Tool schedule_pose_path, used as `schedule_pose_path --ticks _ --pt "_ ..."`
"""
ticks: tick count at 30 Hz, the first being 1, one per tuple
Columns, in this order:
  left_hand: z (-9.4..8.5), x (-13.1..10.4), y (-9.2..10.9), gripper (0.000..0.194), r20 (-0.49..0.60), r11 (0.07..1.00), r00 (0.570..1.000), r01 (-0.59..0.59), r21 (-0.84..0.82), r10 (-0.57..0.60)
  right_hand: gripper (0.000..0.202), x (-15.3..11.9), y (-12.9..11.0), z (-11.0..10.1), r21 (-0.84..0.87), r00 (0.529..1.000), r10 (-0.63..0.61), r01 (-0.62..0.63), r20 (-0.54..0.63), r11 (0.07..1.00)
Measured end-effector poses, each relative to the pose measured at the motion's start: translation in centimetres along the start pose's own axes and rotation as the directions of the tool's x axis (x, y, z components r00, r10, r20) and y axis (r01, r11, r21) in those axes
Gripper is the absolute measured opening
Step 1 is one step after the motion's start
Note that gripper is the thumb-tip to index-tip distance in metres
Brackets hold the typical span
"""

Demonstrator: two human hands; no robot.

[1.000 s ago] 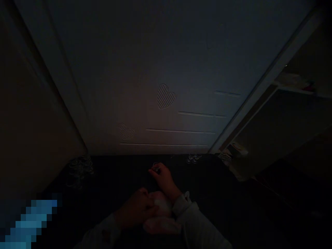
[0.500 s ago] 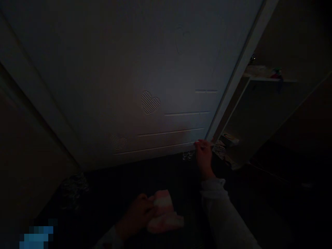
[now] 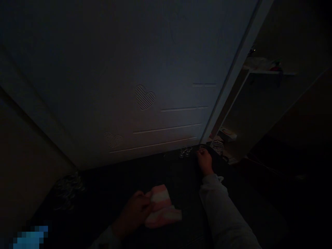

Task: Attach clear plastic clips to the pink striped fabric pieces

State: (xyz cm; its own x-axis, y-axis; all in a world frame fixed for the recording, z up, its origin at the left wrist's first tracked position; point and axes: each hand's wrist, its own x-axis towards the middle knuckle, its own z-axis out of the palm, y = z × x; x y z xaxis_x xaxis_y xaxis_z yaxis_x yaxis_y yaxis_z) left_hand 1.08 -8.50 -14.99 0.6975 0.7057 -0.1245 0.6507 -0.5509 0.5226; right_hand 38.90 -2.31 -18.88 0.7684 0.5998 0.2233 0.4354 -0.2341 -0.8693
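The view is very dark. My left hand (image 3: 136, 211), fingers curled, grips the left edge of a folded pink and white striped cloth (image 3: 162, 204) low in the middle. Farther off to the right, my right hand (image 3: 204, 160) is closed at the dark surface near the corner of the white panel; what its fingers hold, if anything, is too dim to make out. Small clear glass-like objects (image 3: 185, 152) stand just left of my right hand, against the panel's foot.
A white panel (image 3: 178, 69) with carved hearts and lines rises behind the dark surface (image 3: 116, 180). Shiny crumpled material (image 3: 68, 190) lies at the left. Beyond the panel's right edge is a cabinet (image 3: 254, 110) with small items on top.
My right hand has come down from the panel's bottom corner to the dark surface. My left hand stays on the cloth. The view has shifted slightly.
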Motion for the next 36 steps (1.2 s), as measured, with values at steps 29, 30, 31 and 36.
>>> schedule_pose_path --ticks 29,30,31,36 --pt "-0.23 -0.25 0.63 0.034 -0.05 0.999 0.998 -0.043 0.009 0.043 0.029 -0.13 0.82 0.99 -0.116 0.97 -0.103 0.131 0.222 0.984" --pt "-0.2 -0.26 0.6 0.034 -0.057 0.999 0.997 -0.05 0.012 0.051 0.029 -0.13 0.82 0.99 -0.112 0.969 -0.106 0.133 0.223 0.985" --pt "-0.16 -0.25 0.55 0.035 -0.063 0.998 0.996 -0.058 0.015 0.058 0.029 -0.11 0.82 0.99 -0.106 0.969 -0.109 0.135 0.223 0.985" --pt "0.23 -0.12 0.37 0.034 -0.119 0.996 0.99 -0.072 0.049 0.078 0.029 -0.15 0.71 0.79 -0.051 0.982 -0.108 0.117 0.154 0.992"
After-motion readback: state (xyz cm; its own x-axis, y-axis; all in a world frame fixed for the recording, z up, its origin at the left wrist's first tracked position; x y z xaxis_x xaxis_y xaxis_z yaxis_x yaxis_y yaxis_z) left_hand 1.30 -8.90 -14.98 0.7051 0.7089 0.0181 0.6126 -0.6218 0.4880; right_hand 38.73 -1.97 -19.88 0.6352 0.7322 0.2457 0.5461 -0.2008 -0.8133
